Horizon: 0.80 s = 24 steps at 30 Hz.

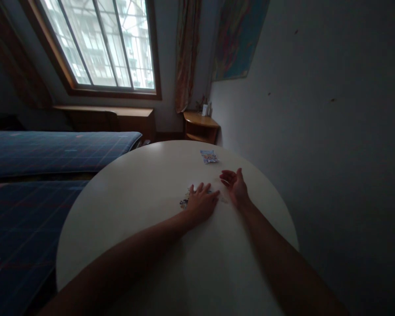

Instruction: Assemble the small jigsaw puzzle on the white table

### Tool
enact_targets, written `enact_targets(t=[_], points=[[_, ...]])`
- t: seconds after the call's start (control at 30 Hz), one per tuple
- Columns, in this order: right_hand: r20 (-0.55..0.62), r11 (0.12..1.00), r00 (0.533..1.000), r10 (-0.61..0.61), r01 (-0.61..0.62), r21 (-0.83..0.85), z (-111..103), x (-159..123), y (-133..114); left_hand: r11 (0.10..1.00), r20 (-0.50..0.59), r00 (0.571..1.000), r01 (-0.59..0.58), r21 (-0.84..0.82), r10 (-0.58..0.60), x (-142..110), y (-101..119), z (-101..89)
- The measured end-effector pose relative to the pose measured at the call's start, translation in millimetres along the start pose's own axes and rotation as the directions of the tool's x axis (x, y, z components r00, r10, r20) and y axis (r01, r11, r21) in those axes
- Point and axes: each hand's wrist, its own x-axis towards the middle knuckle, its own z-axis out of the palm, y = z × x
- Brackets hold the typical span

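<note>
My left hand (201,202) lies palm down on the round white table (134,206), fingers stretched flat over a small patch of colourful printed pieces (184,202) that shows at its left edge. My right hand (234,185) rests on its side just to the right, palm turned up and fingers loosely curled; nothing shows in it. A small colourful printed card or packet (209,156) lies on the table beyond both hands.
A bed with a blue checked cover (46,153) runs along the left. A wooden corner shelf (200,125) stands past the table under the curtain (186,52). The grey wall (332,131) is close on the right.
</note>
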Motion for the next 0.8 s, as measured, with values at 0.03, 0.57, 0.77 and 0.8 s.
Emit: enact_targets(t=[0.03, 0.57, 0.77, 0.8], points=[[0.003, 1.000, 1.000, 0.000, 0.000, -0.003, 1, -1, 0, 1.000, 0.002, 1.000, 0.008, 0.004, -0.008, -1, -6, -1.1], [0.213, 0.991, 0.977, 0.025, -0.052, 0.120, 38, -23, -4, 0.976, -0.102, 0.971, -0.217, -0.015, 0.214, -21, 3, -14.0], [-0.016, 0.988, 0.999, -0.051, 0.053, 0.144, -20, 0, -30, 0.882, 0.037, 0.882, -0.471, 0.018, 0.470, -10, 12, -6.2], [-0.048, 0.991, 0.998, -0.038, 0.044, 0.126, -28, 4, -30, 0.885, 0.066, 0.884, -0.464, 0.019, 0.462, -8, 8, -4.9]])
